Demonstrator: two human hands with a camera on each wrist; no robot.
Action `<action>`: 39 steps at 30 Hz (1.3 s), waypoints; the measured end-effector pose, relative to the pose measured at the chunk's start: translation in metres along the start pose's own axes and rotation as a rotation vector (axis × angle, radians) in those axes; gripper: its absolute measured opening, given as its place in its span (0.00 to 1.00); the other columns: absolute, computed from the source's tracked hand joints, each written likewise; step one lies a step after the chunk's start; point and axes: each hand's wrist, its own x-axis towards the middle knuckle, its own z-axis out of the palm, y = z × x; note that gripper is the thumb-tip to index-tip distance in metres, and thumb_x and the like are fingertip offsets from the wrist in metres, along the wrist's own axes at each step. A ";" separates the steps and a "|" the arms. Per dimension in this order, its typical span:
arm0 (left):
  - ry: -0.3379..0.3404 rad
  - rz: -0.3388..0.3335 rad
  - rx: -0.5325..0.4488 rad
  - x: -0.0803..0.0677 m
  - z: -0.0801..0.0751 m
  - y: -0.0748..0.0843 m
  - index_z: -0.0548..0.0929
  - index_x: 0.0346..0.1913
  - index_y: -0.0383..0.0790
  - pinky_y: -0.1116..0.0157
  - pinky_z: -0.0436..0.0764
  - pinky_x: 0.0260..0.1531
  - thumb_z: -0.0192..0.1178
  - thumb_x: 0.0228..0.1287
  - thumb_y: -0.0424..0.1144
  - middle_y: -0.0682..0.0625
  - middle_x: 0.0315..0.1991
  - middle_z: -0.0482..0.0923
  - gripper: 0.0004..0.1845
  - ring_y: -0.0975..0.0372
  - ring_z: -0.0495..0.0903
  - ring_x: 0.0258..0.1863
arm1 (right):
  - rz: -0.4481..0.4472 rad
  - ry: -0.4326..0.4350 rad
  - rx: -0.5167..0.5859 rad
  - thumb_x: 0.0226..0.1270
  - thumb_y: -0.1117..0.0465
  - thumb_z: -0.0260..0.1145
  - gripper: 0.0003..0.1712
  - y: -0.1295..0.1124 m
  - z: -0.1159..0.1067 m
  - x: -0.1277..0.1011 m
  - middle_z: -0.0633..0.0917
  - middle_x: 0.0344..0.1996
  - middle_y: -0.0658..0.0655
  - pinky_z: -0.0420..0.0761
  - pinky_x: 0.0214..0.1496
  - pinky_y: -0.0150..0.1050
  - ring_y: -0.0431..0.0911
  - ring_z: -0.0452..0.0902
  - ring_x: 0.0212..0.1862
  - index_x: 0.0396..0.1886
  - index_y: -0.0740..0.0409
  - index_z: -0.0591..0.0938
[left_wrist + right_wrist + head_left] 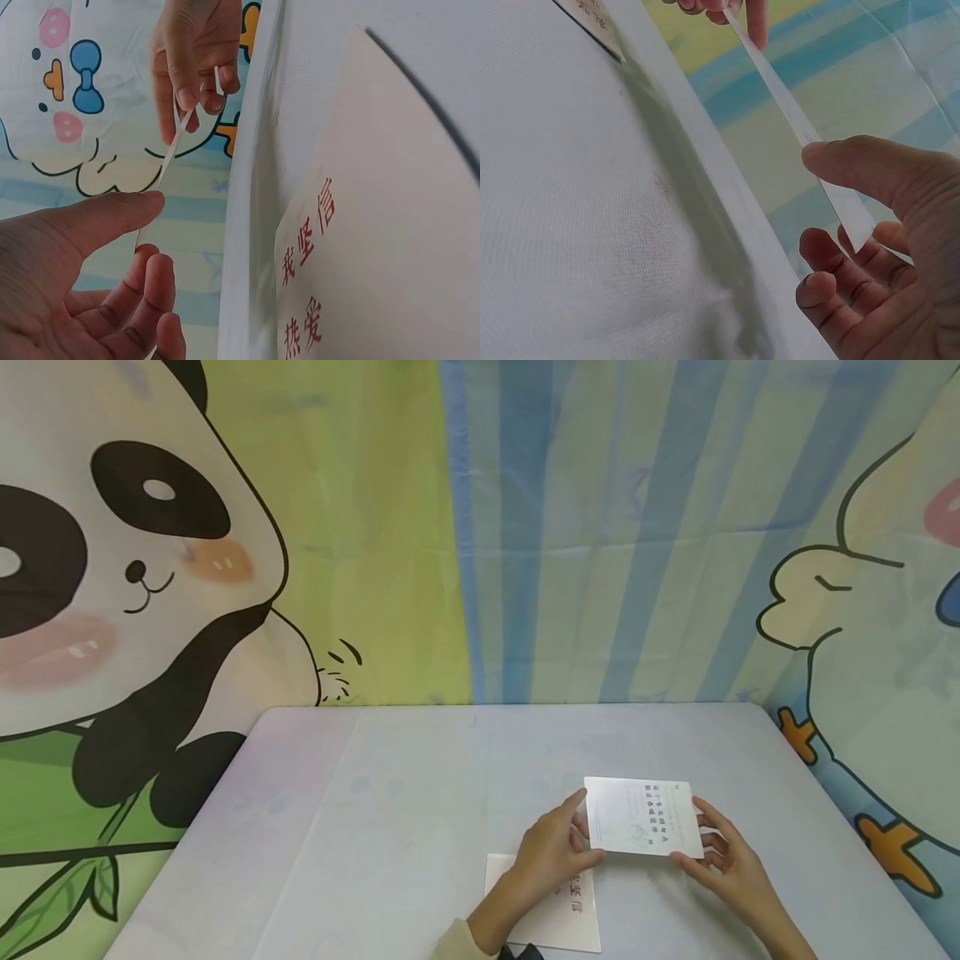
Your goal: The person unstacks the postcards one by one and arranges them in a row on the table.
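From the head view your left hand (553,852) and right hand (726,858) each pinch a side of the card (641,818), lifted above the counter (375,827) near its front edge, past the envelope (558,918), not yet inserted; both wrist views confirm thumb-and-finger grips.
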 end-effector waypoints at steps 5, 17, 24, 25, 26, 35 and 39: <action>0.007 -0.033 -0.040 0.005 0.007 0.001 0.68 0.68 0.33 0.77 0.71 0.22 0.75 0.51 0.36 0.60 0.31 0.75 0.41 0.77 0.69 0.22 | 0.010 0.024 -0.017 0.50 0.71 0.76 0.49 0.004 -0.004 0.001 0.73 0.47 0.57 0.78 0.31 0.26 0.32 0.73 0.35 0.71 0.67 0.62; 0.017 -0.082 -0.088 0.011 0.020 0.007 0.71 0.65 0.35 0.77 0.71 0.24 0.74 0.52 0.35 0.60 0.32 0.76 0.36 0.77 0.71 0.24 | 0.080 0.040 -0.055 0.51 0.68 0.77 0.49 0.010 -0.010 0.003 0.73 0.49 0.62 0.78 0.34 0.24 0.29 0.72 0.36 0.71 0.64 0.62; 0.030 -0.110 -0.096 0.015 0.028 0.009 0.72 0.64 0.34 0.77 0.72 0.25 0.74 0.51 0.34 0.58 0.35 0.76 0.36 0.75 0.72 0.27 | 0.117 0.044 -0.051 0.52 0.67 0.77 0.48 0.015 -0.013 0.002 0.72 0.49 0.63 0.77 0.34 0.23 0.26 0.70 0.37 0.70 0.67 0.62; 0.033 -0.113 -0.093 0.016 0.029 0.009 0.72 0.64 0.34 0.77 0.72 0.25 0.74 0.51 0.34 0.58 0.35 0.76 0.36 0.75 0.72 0.27 | 0.119 0.047 -0.047 0.52 0.67 0.77 0.47 0.016 -0.013 0.001 0.72 0.49 0.63 0.77 0.35 0.22 0.25 0.70 0.37 0.70 0.68 0.62; 0.036 -0.116 -0.091 0.017 0.030 0.010 0.72 0.64 0.34 0.77 0.72 0.25 0.74 0.50 0.34 0.58 0.35 0.76 0.36 0.75 0.72 0.28 | 0.119 0.052 -0.050 0.52 0.68 0.76 0.47 0.016 -0.014 0.001 0.72 0.49 0.64 0.77 0.35 0.22 0.24 0.69 0.38 0.69 0.69 0.62; 0.025 -0.131 -0.096 0.023 0.042 0.013 0.73 0.63 0.33 0.77 0.71 0.26 0.74 0.49 0.31 0.58 0.34 0.76 0.35 0.75 0.72 0.27 | 0.134 0.073 -0.097 0.54 0.66 0.76 0.44 0.027 -0.022 0.000 0.72 0.53 0.67 0.75 0.34 0.19 0.20 0.63 0.40 0.67 0.71 0.64; 0.027 -0.137 -0.080 0.025 0.046 0.016 0.73 0.62 0.33 0.77 0.71 0.26 0.75 0.48 0.30 0.57 0.34 0.76 0.35 0.74 0.72 0.27 | 0.157 0.070 -0.119 0.55 0.65 0.76 0.44 0.031 -0.025 -0.001 0.72 0.53 0.68 0.74 0.35 0.18 0.18 0.62 0.39 0.68 0.70 0.64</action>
